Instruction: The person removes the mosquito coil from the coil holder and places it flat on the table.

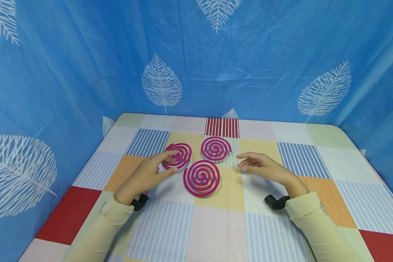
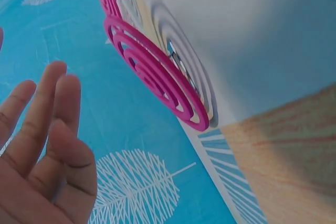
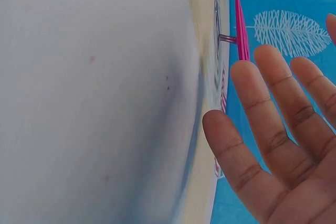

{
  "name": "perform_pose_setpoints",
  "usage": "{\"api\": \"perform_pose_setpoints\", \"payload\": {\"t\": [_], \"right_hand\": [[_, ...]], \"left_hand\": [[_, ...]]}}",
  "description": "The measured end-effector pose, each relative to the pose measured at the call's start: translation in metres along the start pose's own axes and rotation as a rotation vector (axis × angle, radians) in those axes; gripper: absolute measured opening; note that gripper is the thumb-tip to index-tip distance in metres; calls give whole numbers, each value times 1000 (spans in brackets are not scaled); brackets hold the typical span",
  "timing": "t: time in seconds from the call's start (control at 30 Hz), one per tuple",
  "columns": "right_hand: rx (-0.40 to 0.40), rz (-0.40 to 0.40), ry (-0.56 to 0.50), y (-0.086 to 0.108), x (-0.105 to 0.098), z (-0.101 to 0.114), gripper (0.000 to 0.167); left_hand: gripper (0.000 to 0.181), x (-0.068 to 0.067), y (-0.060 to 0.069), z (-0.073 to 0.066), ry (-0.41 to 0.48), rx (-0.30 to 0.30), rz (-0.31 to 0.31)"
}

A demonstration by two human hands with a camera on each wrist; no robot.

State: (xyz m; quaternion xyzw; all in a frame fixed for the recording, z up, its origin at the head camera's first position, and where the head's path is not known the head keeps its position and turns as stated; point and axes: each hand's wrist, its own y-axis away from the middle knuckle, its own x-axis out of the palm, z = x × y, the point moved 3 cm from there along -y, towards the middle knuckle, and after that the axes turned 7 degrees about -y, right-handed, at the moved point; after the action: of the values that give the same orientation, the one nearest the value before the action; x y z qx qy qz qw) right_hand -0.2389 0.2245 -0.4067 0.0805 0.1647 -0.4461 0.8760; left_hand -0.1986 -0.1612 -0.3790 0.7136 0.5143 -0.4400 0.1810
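Note:
Three magenta mosquito coils stand on the table, slightly raised above the cloth: a left coil (image 1: 185, 156), a front coil (image 1: 201, 177) and a back coil (image 1: 216, 148). My left hand (image 1: 149, 174) hovers over the left coil, its fingers covering part of that spiral; whether they touch cannot be told from the head view. In the left wrist view its relaxed fingers (image 2: 39, 124) are apart from the nearest coil (image 2: 149, 74). To the right of the coils, my right hand (image 1: 265, 167) holds nothing, fingers extended. A thin metal stand (image 3: 228, 39) supports one coil (image 3: 242, 30), seen edge-on.
A patchwork-patterned cloth (image 1: 216, 233) covers the table. Blue curtains (image 1: 235, 72) with white leaf prints enclose its back and both sides. Black wrist bands (image 1: 140, 202) sit below both hands, beside pale sleeves (image 1: 317, 218).

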Motion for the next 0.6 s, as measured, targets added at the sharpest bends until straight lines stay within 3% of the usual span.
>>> {"api": "perform_pose_setpoints", "payload": {"t": [0.43,0.6], "right_hand": [[-13,31,-57,-10,8,3,45],[-14,34,-62,-13,12,6,45]], "left_hand": [[51,10,3,2,125,7,135],[52,14,4,0,126,-2,173]]}}
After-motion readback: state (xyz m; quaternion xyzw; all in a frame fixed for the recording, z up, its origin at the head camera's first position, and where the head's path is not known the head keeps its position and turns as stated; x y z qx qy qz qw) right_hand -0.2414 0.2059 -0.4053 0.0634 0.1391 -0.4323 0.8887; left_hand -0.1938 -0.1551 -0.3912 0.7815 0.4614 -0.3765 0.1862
